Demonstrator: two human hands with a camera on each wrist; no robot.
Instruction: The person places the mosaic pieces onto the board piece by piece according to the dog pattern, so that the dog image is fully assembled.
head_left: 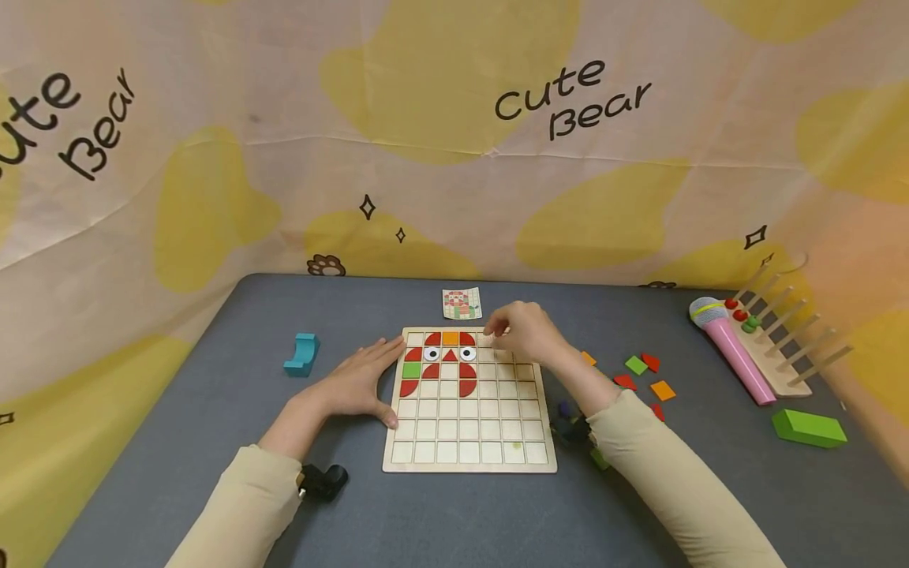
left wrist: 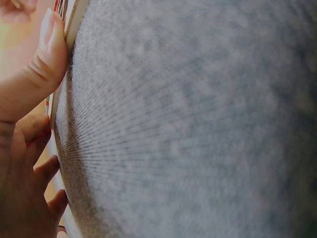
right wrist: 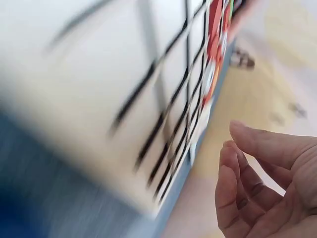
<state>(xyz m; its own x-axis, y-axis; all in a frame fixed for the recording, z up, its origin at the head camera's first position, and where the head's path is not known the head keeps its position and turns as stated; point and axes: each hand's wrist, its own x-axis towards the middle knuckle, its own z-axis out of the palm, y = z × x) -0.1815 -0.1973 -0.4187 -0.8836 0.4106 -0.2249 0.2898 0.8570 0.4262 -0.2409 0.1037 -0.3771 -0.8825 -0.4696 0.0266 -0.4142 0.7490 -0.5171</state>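
A pale wooden grid board (head_left: 469,431) lies on the dark table. Its upper left part carries red quarter-round pieces, a red triangle (head_left: 450,356), an orange square (head_left: 450,338), a green square (head_left: 412,370) and two eye pieces. My left hand (head_left: 355,383) rests along the board's left edge, its thumb and fingers spread and touching the rim. Over the upper right of the board hovers my right hand (head_left: 527,331). Its fingers (right wrist: 228,186) are loosely bent, the thumb near the index finger, with no piece visible between them.
A small pattern card (head_left: 461,304) lies behind the board. Loose coloured pieces (head_left: 663,390) are scattered to its right, partly behind the right forearm. Farther right are a pink microphone (head_left: 742,359), a pegged wooden stand (head_left: 791,383) and a green block (head_left: 809,428). A teal block (head_left: 302,355) stands left.
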